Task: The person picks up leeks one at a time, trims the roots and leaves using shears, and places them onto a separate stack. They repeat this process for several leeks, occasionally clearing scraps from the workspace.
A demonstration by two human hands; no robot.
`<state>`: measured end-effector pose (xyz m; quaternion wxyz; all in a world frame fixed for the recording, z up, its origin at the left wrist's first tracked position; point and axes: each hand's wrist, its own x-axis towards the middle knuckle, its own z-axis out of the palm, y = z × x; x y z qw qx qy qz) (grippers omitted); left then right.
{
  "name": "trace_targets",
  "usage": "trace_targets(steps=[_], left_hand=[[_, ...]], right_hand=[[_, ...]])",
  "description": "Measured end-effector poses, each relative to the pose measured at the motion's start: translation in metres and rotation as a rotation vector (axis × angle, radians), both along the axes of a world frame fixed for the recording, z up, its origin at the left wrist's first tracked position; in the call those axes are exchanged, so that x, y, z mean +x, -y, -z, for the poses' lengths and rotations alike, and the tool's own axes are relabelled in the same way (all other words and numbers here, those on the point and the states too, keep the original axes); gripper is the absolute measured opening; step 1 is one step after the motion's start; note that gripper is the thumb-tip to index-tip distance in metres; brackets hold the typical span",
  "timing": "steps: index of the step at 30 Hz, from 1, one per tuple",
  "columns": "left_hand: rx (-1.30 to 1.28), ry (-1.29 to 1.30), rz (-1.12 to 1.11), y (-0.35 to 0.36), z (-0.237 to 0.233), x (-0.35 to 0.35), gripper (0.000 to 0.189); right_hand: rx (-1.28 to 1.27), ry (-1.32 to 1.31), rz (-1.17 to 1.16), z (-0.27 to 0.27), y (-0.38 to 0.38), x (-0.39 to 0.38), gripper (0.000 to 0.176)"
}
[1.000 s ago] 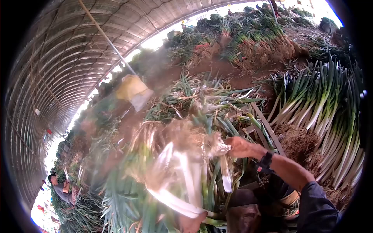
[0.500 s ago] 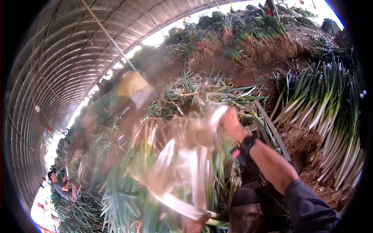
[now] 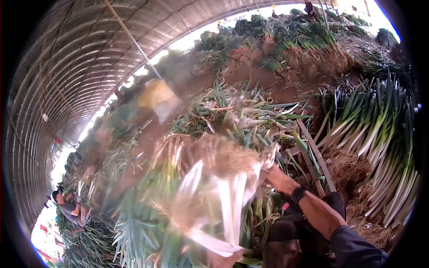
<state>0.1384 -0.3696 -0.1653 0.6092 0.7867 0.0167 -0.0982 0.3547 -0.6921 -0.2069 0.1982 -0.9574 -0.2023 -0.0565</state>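
My right hand (image 3: 269, 167), blurred, is beside the roots and pale stalks of the leek pile in front of me; its fingers are too smeared to read. At the bottom edge, my left hand (image 3: 225, 259) is closed around the white stalk of a leek (image 3: 210, 239), whose root end points up and left. Upright white leeks (image 3: 231, 205) stand just above that hand, with a brown root mass (image 3: 223, 156) over them. Green leaves (image 3: 138, 223) spread to the left.
Cleaned-looking leeks (image 3: 380, 120) lie in a row at the right. A wooden frame (image 3: 316, 156) stands near my right arm. Another person (image 3: 69, 210) works at the far left. A yellow-white bag (image 3: 158, 98) hangs on a pole. More leek heaps (image 3: 308, 49) lie behind.
My right hand has moved down a little and no longer shows the bright white thing at its fingertips as before. The view has shifted slightly. The far person's arms have moved.
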Motion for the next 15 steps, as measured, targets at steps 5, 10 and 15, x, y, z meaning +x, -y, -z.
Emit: trace_targets(steps=[5, 10, 15], left_hand=[[-0.012, -0.075, 0.055, 0.003, 0.022, 0.002, 0.026], [-0.14, -0.189, 0.062, 0.008, 0.022, 0.005, 0.024], [-0.544, -0.174, 0.054, 0.006, 0.042, 0.003, 0.019]], right_hand=[[0.247, -0.419, -0.058, 0.011, -0.07, -0.015, 0.02], [0.419, -0.481, -0.043, 0.016, -0.083, -0.017, 0.021], [0.395, -0.396, 0.04, 0.006, -0.069, 0.004, 0.022]])
